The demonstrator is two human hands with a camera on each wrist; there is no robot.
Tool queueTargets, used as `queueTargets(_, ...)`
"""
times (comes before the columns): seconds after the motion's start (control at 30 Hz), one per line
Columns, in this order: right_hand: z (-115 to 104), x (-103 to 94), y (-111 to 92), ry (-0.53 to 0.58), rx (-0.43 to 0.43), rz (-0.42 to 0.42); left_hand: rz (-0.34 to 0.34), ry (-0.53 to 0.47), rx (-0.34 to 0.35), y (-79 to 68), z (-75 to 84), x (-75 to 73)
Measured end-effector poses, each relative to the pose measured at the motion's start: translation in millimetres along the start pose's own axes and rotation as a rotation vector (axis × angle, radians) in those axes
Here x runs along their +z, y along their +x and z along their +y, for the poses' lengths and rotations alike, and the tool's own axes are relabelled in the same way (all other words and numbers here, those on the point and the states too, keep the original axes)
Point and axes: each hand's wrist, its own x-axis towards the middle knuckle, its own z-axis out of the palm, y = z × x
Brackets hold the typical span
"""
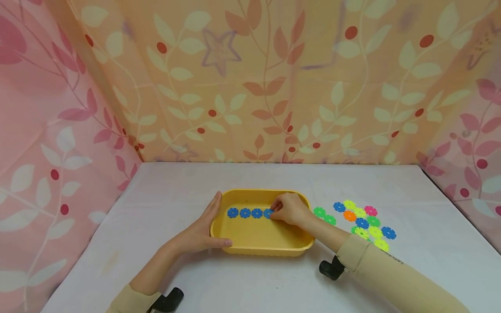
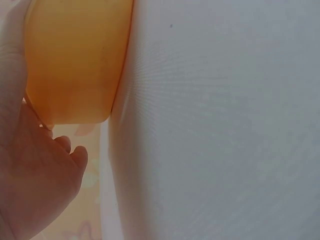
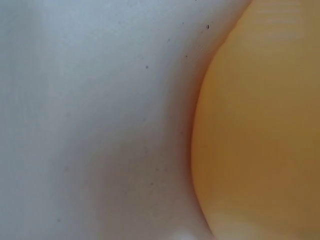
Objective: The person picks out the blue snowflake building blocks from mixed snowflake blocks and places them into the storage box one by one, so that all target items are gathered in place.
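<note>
Blue notched disc (image 1: pixel 267 213) pinched in the right hand (image 1: pixel 291 210); left hand (image 1: pixel 198 231) grips the yellow tray (image 1: pixel 258 240); sleeve lettering (image 1: pixel 392 258) unreadably small.

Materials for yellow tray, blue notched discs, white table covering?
Yellow tray: likely plastic, semi-matte; smooth walls, rounded corners.
Blue discs: probably plastic; flat, evenly coloured, crisp notches; finish unclear.
White table covering: perhaps matte fabric; faint crease, no glare.

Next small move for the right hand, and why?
Probably release the row's rightmost blue disc and lift the right hand clear: it pinches that disc, which lines up with three other blue discs in the yellow tray, while the left hand holds the tray's left end.
</note>
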Motion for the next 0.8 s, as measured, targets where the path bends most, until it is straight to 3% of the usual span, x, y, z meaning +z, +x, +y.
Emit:
queueTargets(0.4,0.3,-5.1,0.5,-0.009,0.012,-0.007,0.002,0.005,0.006,0.3,-0.1,0.6)
queueTargets(0.8,1.8,-36.0,-25.7,0.370,0.163,-0.013,0.014,0.030,0.028,-0.2,-2.2,0.5)
